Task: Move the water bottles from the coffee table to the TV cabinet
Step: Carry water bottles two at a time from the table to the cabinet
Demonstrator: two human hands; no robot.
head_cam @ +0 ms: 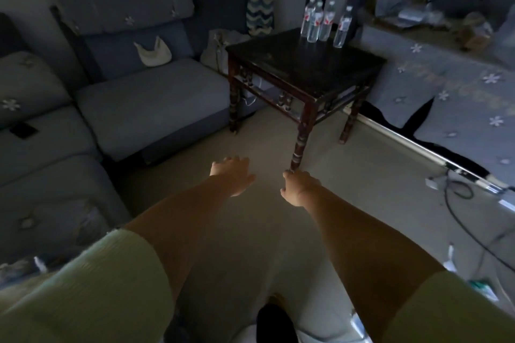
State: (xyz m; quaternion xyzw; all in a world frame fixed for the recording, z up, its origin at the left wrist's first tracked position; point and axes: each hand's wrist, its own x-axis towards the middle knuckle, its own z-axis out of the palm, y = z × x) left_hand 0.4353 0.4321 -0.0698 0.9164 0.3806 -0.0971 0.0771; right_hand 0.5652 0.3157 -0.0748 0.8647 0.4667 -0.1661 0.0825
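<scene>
Several clear plastic water bottles with red-and-white labels stand upright at the far corner of a dark wooden coffee table. One bottle stands slightly apart to the right of the cluster. Both my arms stretch forward over the floor, well short of the table. My left hand is empty with its fingers relaxed. My right hand holds nothing, its fingers loosely curled, just in front of the table's nearest leg. No TV cabinet is visible.
A grey sectional sofa fills the left side, with a pale bag on its seat. A covered couch with clutter lies to the right. Cables and a power strip lie on the floor at right.
</scene>
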